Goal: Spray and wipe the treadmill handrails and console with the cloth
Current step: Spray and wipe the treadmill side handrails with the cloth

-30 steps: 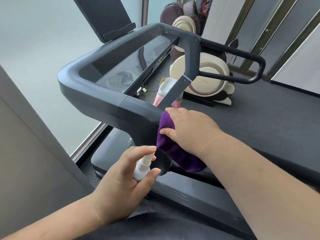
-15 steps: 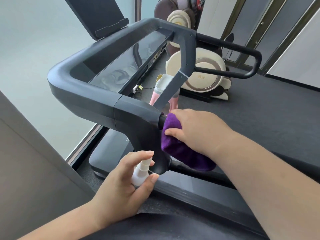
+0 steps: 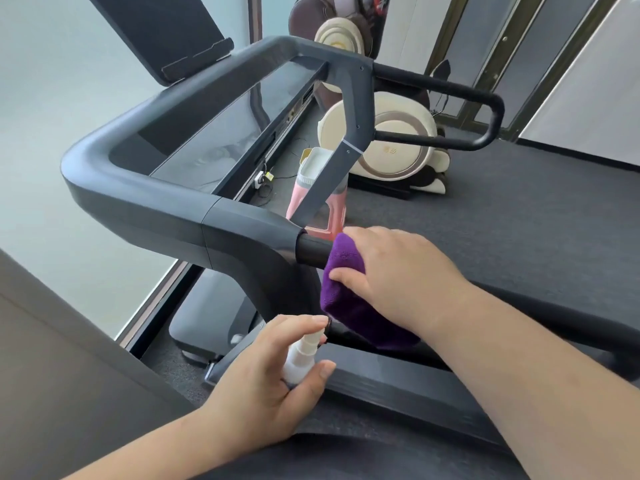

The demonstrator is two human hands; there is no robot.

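Note:
The dark grey treadmill frame fills the middle of the view, with its glossy console panel (image 3: 221, 140) inside. My right hand (image 3: 394, 271) presses a purple cloth (image 3: 349, 306) around the near black handrail (image 3: 311, 250), just right of where the rail leaves the grey frame. Part of that rail is hidden under the cloth and my arm. My left hand (image 3: 263, 386) holds a small white spray bottle (image 3: 301, 358) upright below the rail, index finger on its nozzle. The far handrail (image 3: 450, 88) loops at the upper right.
A pink and white bottle (image 3: 322, 199) stands on the floor behind the treadmill upright. A cream and brown massage chair (image 3: 388, 140) sits at the back. A black tablet holder (image 3: 166, 32) rises at top left. Frosted glass wall on the left; treadmill belt (image 3: 519, 220) to the right.
My right hand with the cloth has slid right along the near handrail, away from the frame joint, baring a short black stretch of rail. The left hand keeps the spray bottle below it.

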